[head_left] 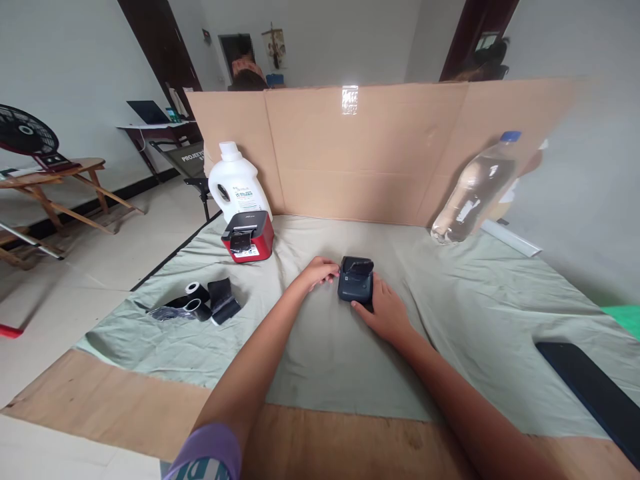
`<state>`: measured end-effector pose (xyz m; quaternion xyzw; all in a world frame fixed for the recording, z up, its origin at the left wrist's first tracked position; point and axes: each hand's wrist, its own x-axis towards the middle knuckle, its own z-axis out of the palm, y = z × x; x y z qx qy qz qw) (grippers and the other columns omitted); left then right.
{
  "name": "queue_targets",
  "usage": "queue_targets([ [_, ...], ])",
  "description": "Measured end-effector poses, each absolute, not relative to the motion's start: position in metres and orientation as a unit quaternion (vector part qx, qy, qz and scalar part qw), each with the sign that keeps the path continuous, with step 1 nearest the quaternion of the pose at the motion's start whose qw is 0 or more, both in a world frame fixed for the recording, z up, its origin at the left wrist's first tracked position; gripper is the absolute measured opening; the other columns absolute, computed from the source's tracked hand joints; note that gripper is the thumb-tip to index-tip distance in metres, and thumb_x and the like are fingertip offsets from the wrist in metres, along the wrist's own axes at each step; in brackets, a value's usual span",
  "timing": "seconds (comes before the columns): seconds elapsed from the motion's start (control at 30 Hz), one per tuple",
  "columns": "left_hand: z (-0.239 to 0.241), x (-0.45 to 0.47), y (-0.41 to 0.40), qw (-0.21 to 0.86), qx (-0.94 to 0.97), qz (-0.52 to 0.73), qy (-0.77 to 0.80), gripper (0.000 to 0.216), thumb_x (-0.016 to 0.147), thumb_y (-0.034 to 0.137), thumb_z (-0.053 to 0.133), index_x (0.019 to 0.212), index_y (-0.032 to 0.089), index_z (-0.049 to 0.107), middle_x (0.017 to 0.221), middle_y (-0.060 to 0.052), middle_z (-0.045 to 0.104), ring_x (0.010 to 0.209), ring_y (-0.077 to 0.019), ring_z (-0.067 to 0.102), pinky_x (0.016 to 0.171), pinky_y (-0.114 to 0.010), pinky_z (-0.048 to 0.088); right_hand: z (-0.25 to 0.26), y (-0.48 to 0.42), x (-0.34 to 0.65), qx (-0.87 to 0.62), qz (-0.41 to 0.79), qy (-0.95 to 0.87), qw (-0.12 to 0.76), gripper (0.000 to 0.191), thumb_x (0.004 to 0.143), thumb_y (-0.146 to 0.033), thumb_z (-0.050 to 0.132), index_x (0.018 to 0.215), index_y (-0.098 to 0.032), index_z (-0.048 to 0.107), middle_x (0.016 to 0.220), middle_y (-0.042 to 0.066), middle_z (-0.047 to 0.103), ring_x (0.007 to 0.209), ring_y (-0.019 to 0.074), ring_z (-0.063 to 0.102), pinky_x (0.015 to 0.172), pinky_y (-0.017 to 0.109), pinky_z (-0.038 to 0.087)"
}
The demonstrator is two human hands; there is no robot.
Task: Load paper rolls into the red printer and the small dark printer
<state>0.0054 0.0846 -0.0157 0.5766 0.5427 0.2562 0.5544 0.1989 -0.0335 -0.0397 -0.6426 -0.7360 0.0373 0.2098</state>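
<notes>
A small black portable label printer (355,288) lies on the pale green cloth in front of me; its top part looks raised at the far side. My right hand (384,308) grips its right side, thumb at the near edge and fingers along the side. My left hand (320,272) is closed in a curl, its fingertips at the printer's left edge; whatever they hold, if anything, is too small to make out. Farther left are several black rolls with white cores (198,308), with loose black film beside them. Behind these sits a red and black label printer (253,237).
A white detergent jug (240,183) stands behind the red printer. At the right, a large clear bottle with a blue cap (475,190) leans by the cardboard screen (350,153). A white tube (513,238) and a dark phone (590,390) lie on the right. People are partly visible behind the screen.
</notes>
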Motion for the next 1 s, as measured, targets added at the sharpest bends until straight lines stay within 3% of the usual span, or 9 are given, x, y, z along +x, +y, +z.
queue_targets([
  [0.43,-0.011,0.004,0.084,0.563,0.58,0.23,0.542,0.01,0.076,0.021,0.061,0.07,0.013,0.061,0.077,-0.005,0.07,0.049,-0.0056,0.048,0.039,-0.019,0.018,-0.036,-0.035,0.198,-0.645,0.04,-0.734,0.21,0.084,0.09,-0.056,0.05,0.152,-0.003,0.029,0.129,0.024,0.06,0.118,0.038,0.058,0.093,0.046,0.047],
  [1.0,-0.006,0.01,0.087,0.566,0.554,0.206,0.575,0.021,0.073,0.027,0.072,0.064,0.015,0.058,0.067,-0.002,0.064,0.047,-0.0039,0.048,0.036,-0.015,0.018,-0.036,-0.036,0.2,-0.646,0.051,-0.732,0.211,0.084,0.091,-0.054,0.052,0.151,-0.001,0.029,0.129,0.024,0.06,0.116,0.0364,0.058,0.092,0.044,0.047],
])
